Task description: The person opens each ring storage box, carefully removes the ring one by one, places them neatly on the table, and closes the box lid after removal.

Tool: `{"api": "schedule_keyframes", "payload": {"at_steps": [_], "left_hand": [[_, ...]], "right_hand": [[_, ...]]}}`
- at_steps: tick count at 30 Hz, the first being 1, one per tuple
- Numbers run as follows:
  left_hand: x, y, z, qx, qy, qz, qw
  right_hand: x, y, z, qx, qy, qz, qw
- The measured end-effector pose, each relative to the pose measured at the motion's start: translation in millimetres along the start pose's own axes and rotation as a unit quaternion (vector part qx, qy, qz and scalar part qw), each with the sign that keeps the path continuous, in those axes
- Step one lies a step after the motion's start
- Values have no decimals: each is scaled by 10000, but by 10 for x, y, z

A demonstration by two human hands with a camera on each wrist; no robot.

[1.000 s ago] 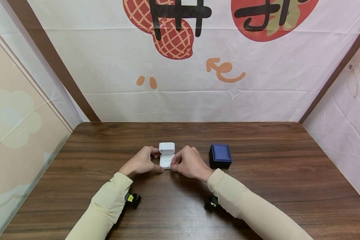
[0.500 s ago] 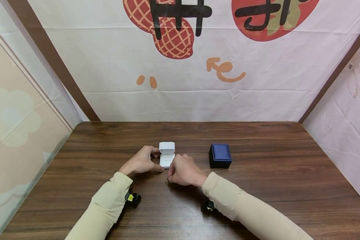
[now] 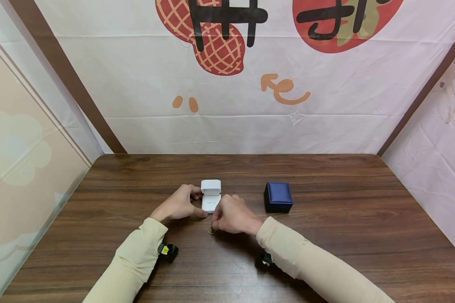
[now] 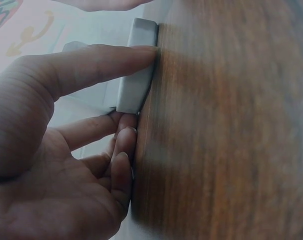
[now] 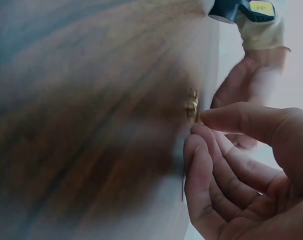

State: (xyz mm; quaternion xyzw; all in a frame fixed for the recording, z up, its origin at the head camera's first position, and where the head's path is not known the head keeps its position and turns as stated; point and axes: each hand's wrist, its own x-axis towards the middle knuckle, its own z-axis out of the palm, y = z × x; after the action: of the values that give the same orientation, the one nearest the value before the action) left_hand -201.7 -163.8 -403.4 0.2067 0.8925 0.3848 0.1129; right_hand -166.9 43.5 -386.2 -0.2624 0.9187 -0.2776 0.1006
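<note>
A small white ring box (image 3: 211, 203) stands with its lid raised on the brown table (image 3: 197, 269). My left hand (image 3: 179, 203) holds the box from the left, thumb along its near face and fingers at its side. In the left wrist view the thumb lies across the white box (image 4: 139, 70), and the other fingers curl low beside it. Just in front of the box, my right hand (image 3: 233, 215) pinches a gold-coloured ring (image 3: 211, 230) between thumb and fingertips. The right wrist view shows the ring (image 5: 192, 104) sticking out beyond the fingertips, close over the table.
To the right of the white box stands a dark blue box (image 3: 279, 197) with its lid down. A printed white cloth (image 3: 231, 134) hangs behind the table's far edge. A black wrist camera (image 3: 168, 251) sits under the left sleeve.
My right hand has drawn the ring back from the white box's front edge toward me, and the ring has turned slightly since. The left hand has kept its place.
</note>
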Motion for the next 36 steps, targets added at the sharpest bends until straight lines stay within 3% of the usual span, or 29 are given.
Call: {"api": "schedule_keyframes", "payload": {"at_steps": [6, 19, 23, 28, 36], "left_hand": [[6, 1, 12, -25, 34, 121, 9999], [6, -23, 5, -3, -15, 43, 10000], [8, -22, 5, -6, -18, 45, 10000], [8, -25, 11, -33, -21, 50, 10000], [2, -21, 19, -71, 5, 25, 10000]], "right_hand": [[-3, 46, -153, 536, 294, 189, 9980], [89, 196, -375, 1378, 811, 1102, 9810], [154, 230, -371, 1526, 706, 1352, 9764], [239, 286, -309, 1889, 409, 1380, 9714], [321, 293, -232, 2741, 188, 1397, 9513]]}}
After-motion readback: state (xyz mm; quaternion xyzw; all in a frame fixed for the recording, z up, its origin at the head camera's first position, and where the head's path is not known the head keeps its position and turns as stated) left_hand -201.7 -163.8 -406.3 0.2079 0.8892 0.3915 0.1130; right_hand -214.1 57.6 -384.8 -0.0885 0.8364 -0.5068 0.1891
